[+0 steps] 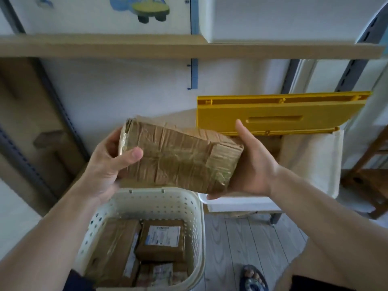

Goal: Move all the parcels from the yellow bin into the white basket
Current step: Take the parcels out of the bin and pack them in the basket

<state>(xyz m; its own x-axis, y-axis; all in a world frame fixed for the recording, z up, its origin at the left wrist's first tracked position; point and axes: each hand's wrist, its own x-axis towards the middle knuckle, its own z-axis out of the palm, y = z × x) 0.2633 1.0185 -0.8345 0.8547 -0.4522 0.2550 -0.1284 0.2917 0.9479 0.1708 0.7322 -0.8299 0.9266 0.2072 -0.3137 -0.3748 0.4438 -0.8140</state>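
Labels: white sticker on a parcel in the white basket, print illegible.
Held parcel: above basket, left of yellow bin.
Left hand: fingers gripping one end.
Right hand: fingers cupping the other.

a parcel sits between the left hand and right hand, above the basket. more parcels lie in the basket. the bin stands behind, to the right.
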